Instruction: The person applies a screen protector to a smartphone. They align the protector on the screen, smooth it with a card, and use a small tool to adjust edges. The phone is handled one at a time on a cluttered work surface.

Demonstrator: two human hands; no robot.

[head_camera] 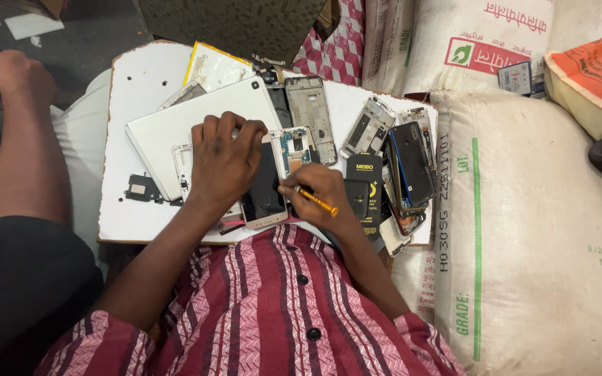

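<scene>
My left hand [223, 159] presses down on an opened phone [265, 191] with a gold rim and dark screen, fingers curled over its top edge. The phone lies on a white board [134, 97] across my lap. My right hand [322, 189] grips a thin orange-handled screwdriver [317, 202], its tip at the phone's right side. A circuit board in a white frame [294, 147] shows just above the phone. A white tablet back [196, 115] lies under my left hand.
Several phone frames [311, 115] and dark phone parts [411, 163] are piled on the board's right half, beside a black packet [365, 182]. Large white sacks [531, 230] stand at the right. Another person's arm [22, 132] is at the left.
</scene>
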